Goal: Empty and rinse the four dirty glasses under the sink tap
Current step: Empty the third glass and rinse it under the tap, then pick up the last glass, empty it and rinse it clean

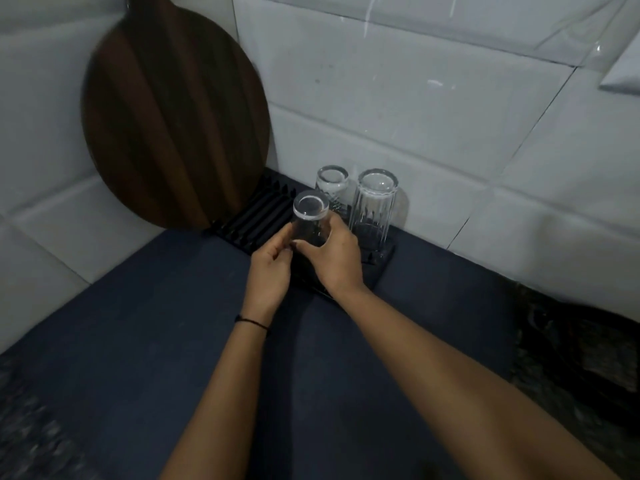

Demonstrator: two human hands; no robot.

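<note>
Three clear glasses stand upside down on a black ribbed drying rack point(252, 220) in the corner. The nearest glass point(310, 216) is held from both sides: my right hand point(334, 258) wraps its right side and my left hand point(272, 268) pinches its lower left edge. Behind it stands a small glass point(331, 183), and to the right a taller fluted glass point(374, 206), both free of my hands. The sink and tap are out of view.
A round dark wooden board point(173, 112) leans against the white tiled wall point(450, 133) on the rack's left end. The rack sits on a dark blue mat point(138, 323) over a speckled counter point(31, 427). A dark object point(571, 358) lies at the right edge.
</note>
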